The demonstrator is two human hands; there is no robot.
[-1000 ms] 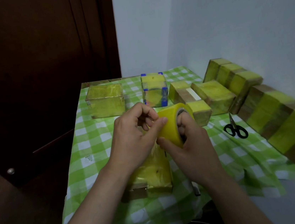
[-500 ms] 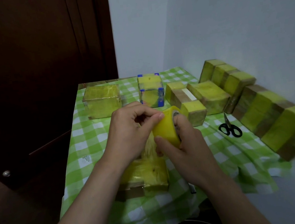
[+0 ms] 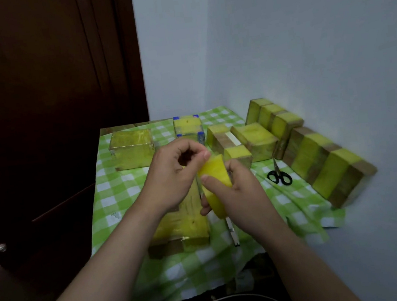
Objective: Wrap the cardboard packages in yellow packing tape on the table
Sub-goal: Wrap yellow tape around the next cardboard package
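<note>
Yellow tape roll (image 3: pixel 215 182): held in the air just above the package in work, toward its 1 o'clock end.
Right hand (image 3: pixel 241 195): fingers (image 3: pixel 205 178) clamped round the roll, thumb across its outer face. The fingers behind the roll are hidden.
Left hand (image 3: pixel 174 175): fingers curled, thumb tip pinching at the roll's top rim, at 11 o'clock on the roll. Whether the free end is lifted cannot be told.
Package in work (image 3: pixel 187 226): lies flat on the desk (image 3: pixel 113 198) below both hands, long axis running 12 to 6. Yellow film covers most of it. Bare cardboard shows at the 6 o'clock end.
Handling, roll: probably a light, stiff ring with a glossy, slippery face. Grip by core and rim, and keep the free end taut so it does not fold onto itself.
Handling, package: looks light and rigid. Taped faces are likely slick, and it may slide on the checked cloth. Hold at the bare cardboard end or press down from above.
Wrapped packages (image 3: pixel 318 158): rows from 10 round to 3 o'clock on the desk.
Scissors (image 3: pixel 279 177): on the cloth at 3 o'clock of the roll, apart from both hands.
</note>
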